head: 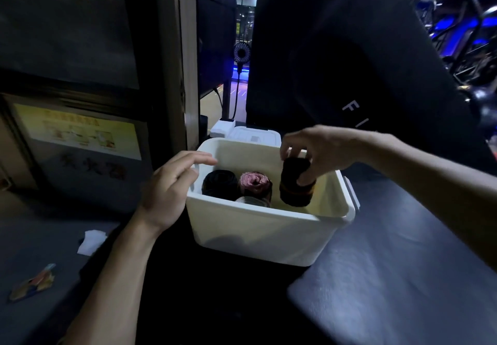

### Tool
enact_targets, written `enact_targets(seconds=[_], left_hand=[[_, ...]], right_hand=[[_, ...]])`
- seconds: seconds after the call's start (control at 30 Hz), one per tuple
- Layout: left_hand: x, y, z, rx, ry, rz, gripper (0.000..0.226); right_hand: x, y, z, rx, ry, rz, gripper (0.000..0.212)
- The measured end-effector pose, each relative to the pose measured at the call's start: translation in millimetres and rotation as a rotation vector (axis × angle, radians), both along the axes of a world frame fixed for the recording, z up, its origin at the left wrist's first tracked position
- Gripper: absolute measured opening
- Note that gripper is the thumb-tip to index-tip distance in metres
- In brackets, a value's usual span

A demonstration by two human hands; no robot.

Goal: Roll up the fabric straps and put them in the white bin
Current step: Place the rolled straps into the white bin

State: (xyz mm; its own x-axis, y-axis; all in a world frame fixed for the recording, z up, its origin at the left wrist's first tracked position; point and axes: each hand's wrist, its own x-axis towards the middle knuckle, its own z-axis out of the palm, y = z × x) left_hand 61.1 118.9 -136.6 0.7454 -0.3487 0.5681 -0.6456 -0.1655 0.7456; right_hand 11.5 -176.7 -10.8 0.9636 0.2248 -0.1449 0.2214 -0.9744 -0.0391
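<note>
The right hand (320, 151) is pinching a dark rolled fabric strap (295, 184) from above, inside the smooth white plastic bin (258, 234) near its right wall. The left hand (172, 186) is lying spread over the left rim. A black roll (219, 184), a pink roll (254, 183) and a half-hidden pale roll (251, 200) are sitting by the left wall.

Looks like a gym: blue-lit exercise machines (457, 38) at the back, big black punching bag (349, 56) hanging close.

Hidden and cut-off parts

The bin's near wall (258, 233) hides the lower parts of 3 rolled straps (255, 183); the yellow poster (80, 129) is too blurred to read.
</note>
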Motion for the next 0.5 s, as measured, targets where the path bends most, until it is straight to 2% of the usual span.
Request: enact_targets(seconds=[0.07,0.23,0.5], left_hand=[[-1.3,-0.8,0.6,0.002,-0.002,0.004,0.040],[-3.2,-7.6,2.1,0.025,-0.001,-0.006,0.040],[-8.5,-50.4,0.8,0.077,-0.024,-0.030,0.041]], right_hand=[[4.0,0.6,-15.0,-0.094,0.027,0.023,0.049],[13.4,-7.2,-40.1,-0.181,0.057,0.012,0.051],[-9.0,-48.0,-29.0,-0.066,-0.014,-0.040,0.050]])
